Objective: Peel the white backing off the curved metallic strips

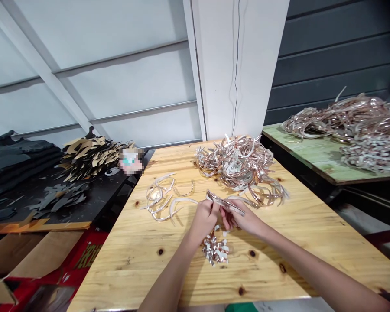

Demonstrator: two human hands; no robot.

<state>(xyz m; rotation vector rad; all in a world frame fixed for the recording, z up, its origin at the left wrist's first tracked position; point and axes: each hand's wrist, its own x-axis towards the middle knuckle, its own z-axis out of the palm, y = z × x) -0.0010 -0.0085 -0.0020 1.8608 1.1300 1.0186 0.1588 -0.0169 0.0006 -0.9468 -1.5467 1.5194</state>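
Observation:
Over the middle of the wooden table (126, 268), my two hands meet on a shiny rose-gold strip (225, 203) with a pale side. My left hand (206, 216) pinches its left end between closed fingers. The fingers of my right hand (242, 218) are closed on the strip's other part, which runs over the hand. Just below the hands lies a small heap of cut rose-gold and white pieces (215, 250). Beyond them is a large tangled pile of the same strips (238, 162). A few loose curled strips (159, 197) lie to the left.
A green-topped table (312, 154) on the right bears more tangled strips (351, 117). The dark table (100, 190) at left holds stacked black sheets (19, 160) and tan-and-black cut pieces (91, 156). Open cardboard boxes (45, 255) stand at lower left. A white wall (133, 65) rises behind.

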